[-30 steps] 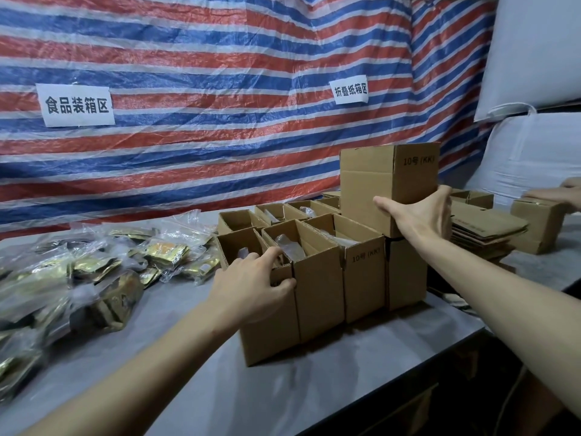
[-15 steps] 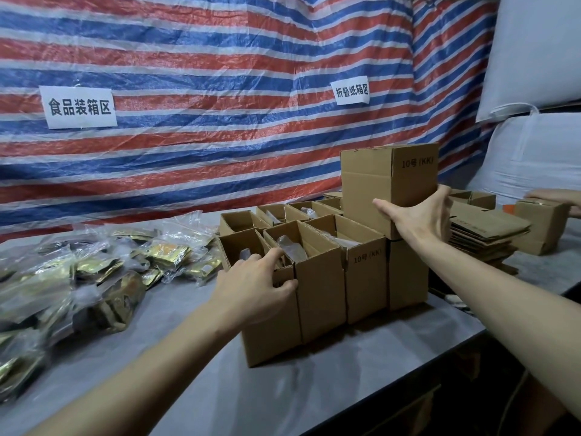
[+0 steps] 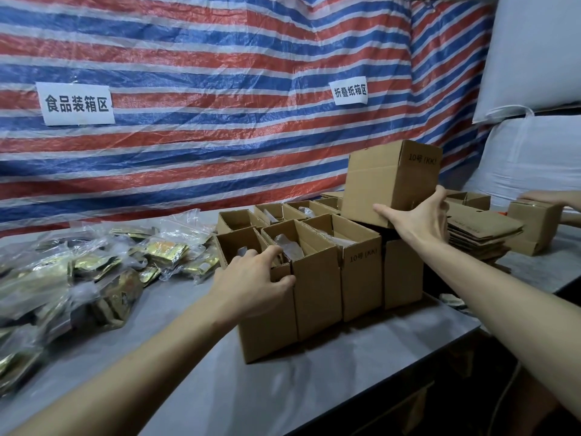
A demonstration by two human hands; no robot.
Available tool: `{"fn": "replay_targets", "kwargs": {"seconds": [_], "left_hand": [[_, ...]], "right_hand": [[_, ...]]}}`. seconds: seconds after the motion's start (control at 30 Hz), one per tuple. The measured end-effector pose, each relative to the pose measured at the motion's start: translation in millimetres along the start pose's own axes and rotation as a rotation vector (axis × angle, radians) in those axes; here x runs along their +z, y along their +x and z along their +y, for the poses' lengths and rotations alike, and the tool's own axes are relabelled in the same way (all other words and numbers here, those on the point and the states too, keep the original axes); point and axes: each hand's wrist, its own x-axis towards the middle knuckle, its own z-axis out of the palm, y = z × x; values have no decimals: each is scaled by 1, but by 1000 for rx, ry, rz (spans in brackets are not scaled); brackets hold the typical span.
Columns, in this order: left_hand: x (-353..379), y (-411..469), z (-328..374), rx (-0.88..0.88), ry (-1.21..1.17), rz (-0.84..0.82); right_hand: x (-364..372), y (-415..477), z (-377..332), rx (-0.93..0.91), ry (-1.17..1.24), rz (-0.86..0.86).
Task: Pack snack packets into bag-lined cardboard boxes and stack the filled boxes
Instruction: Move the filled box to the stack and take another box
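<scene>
Head: box (image 3: 385, 180) in right hand (image 3: 419, 220), front box (image 3: 267, 325) in left hand (image 3: 251, 283)

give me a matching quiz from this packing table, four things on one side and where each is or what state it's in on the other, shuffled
Things
1. closed box
2. snack packets
3. flattened cartons
4. nearest open box

Places or states
A. heaped in clear bags on the left side of the table
B. stacked flat, beyond the right hand
C. tilted, held up by the right hand
D. the left hand grips its rim

Pairs: 1-C, 2-A, 3-B, 4-D
</scene>
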Motion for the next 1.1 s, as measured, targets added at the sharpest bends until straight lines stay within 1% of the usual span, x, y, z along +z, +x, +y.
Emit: {"fn": "replay_targets", "kwargs": {"seconds": [0.13,0.23,0.53,0.7,0.8,1.1], "left_hand": [[0,0,2,-1,2,-13],[-1,0,2,-4,0,-20],[-2,-2,3,-4,10,-30],[-1,-2,3,5,16,-26],[0,-2,3,0,11,-24],[0,-2,2,8,2,-12]], "right_hand": [[-3,4,-7,31,79,3],[0,2,-9,19,105,17],[0,-3,8,-144,130,-24],[2,-9,20,-148,155,-29],[4,-10,20,-171,135,-34],[10,-13,19,-155,118,-22]]}}
